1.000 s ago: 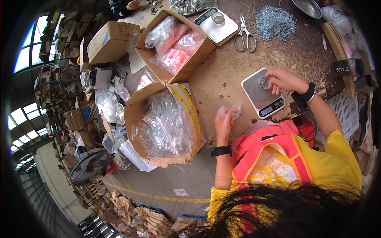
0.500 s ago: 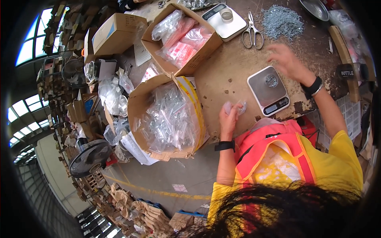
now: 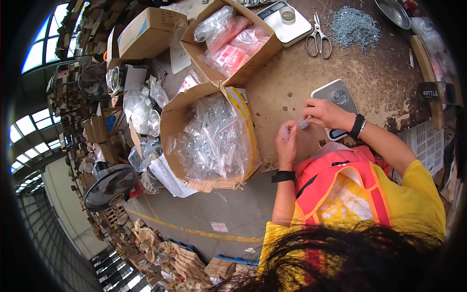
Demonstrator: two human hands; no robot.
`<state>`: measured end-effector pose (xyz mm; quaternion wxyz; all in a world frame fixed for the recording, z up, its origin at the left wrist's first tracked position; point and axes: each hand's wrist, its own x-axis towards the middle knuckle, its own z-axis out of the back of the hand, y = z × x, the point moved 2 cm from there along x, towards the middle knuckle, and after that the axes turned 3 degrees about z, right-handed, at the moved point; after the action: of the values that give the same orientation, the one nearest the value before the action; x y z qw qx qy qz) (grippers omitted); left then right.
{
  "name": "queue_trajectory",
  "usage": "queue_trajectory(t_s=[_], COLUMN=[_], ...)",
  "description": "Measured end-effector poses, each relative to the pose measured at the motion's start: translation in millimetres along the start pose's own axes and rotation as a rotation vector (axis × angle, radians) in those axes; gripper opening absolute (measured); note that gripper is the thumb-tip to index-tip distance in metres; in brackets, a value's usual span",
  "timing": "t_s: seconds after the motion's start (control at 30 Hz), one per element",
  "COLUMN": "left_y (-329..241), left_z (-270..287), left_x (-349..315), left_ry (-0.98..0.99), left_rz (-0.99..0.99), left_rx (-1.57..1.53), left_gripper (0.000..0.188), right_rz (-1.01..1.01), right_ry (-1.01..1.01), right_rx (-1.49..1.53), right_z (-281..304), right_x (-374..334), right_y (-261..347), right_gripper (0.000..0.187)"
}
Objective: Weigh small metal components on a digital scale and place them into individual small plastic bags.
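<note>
Too small and blurred to make out: the contents of the small clear plastic bag (image 3: pixel 296 125) pinched between left hand (image 3: pixel 286 142) and right hand (image 3: pixel 325 113). Half covered by the right wrist: the grey digital scale (image 3: pixel 335 100) near the worktop's front edge, display unreadable. Cut off at the top rim: the round metal bowl (image 3: pixel 395 10). Indistinct in the brown cardboard box (image 3: pixel 210 138): single clear packets.

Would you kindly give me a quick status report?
Left hand and right hand pinch small clear bag together. Scale just beyond. Nothing in the way.
</note>
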<state>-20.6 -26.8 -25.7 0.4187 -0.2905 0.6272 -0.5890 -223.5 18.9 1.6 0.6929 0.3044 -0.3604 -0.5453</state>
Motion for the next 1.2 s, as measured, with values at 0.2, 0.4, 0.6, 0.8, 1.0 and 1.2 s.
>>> queue_trajectory(t_s=[0.2,0.4,0.6,0.8,1.0,1.2], left_y=[10.4,12.3,11.9,14.4,-6.2,-13.2], left_z=[2.9,-0.8,-6.3,-7.8,-9.5,-12.7], left_x=[5.6,5.9,6.2,7.9,4.9,1.9], left_ry=[0.010,0.019,-0.005,0.027,0.040,0.005], left_rz=[0.092,0.131,0.061,0.032,0.157,0.023], left_rx=[0.049,-0.060,0.018,-0.028,-0.065,0.041], left_gripper=[0.015,0.015,0.016,0.013,0.013,0.015], right_rz=[-0.028,-0.236,-0.260,-0.293,-0.265,-0.262], right_ry=[-0.101,-0.175,-0.170,-0.128,-0.140,-0.122], right_rx=[0.074,0.187,0.285,0.294,0.287,0.322], right_z=[-1.5,-3.4,-5.2,-5.1,-8.1,0.6], right_x=[-5.0,-0.7,-2.8,-3.6,-1.7,-0.3], right_y=[-1.3,8.7,1.8,-3.6,-0.4,5.3], right_gripper=[0.014,0.018,0.023,0.023,0.022,0.022])
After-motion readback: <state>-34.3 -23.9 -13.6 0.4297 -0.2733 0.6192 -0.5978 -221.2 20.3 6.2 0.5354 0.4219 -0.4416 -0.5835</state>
